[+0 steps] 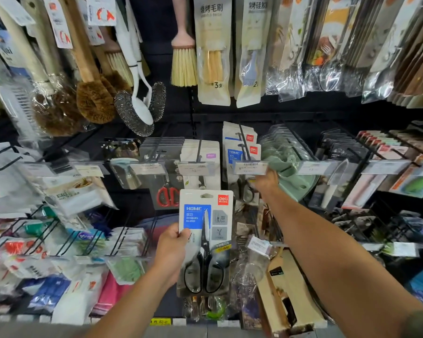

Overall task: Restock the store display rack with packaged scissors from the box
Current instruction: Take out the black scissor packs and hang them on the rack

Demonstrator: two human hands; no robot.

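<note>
At the far left, bagged goods [78, 196] crowd the wire hooks. Above them, coir brushes [95, 101] and steel scourers [134, 113] hang low over the middle row. A pack of red-handled scissors [167, 196] hangs just left of centre. In front of it and a little lower, the left hand [171, 250] grips the packaged scissors [205, 240] by the card's left edge, thumb on the front face. The pack is upright and held clear of the rack.

Up and to the right, matching packs [241, 152] hang on a black hook behind a clear price tag [249, 167]. The right hand [266, 181] reaches in just under that tag, against the lower part of those packs. Its fingers are hidden behind the knuckles, so its grip cannot be told. A green plastic item [291, 167] hangs just beside the hand on the right, then packaged knives [335, 181].

The price tag sits across the hook's front end, and neighbouring packs flank the hook closely on both sides. The widest open room is the dark back panel [230, 113] between the upper hanging row and the hooks.
</note>
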